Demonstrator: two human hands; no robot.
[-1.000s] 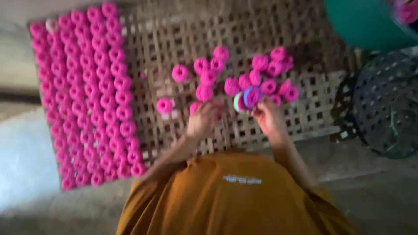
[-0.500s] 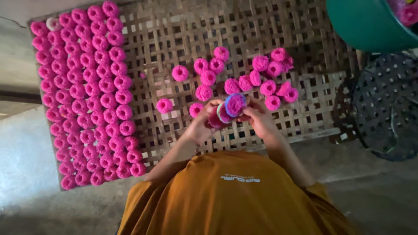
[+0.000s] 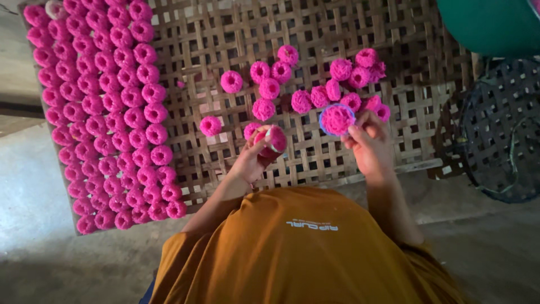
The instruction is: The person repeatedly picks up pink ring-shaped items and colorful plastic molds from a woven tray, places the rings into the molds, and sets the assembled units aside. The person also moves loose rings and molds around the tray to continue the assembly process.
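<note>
Fingers point(image 3: 355, 134) of the right hand point(image 3: 368, 149) are curled around a blue ring point(image 3: 337, 119) packed with a pink fuzzy puff, holding it upright with its round face toward the camera, above the woven bamboo mat point(image 3: 315, 34). Beside it, the left hand point(image 3: 254, 160) is closed on a second pink puff point(image 3: 271, 140), tilted so its pale rim faces right, toward the ringed one. The two pieces sit near each other but apart, the ring slightly higher and to the right. Just beyond the right hand lies a loose cluster of puffs point(image 3: 337, 84), nearer to that hand than to the left. Well to the left, tight rows of finished puffs point(image 3: 101, 107) fill the mat's side.
</note>
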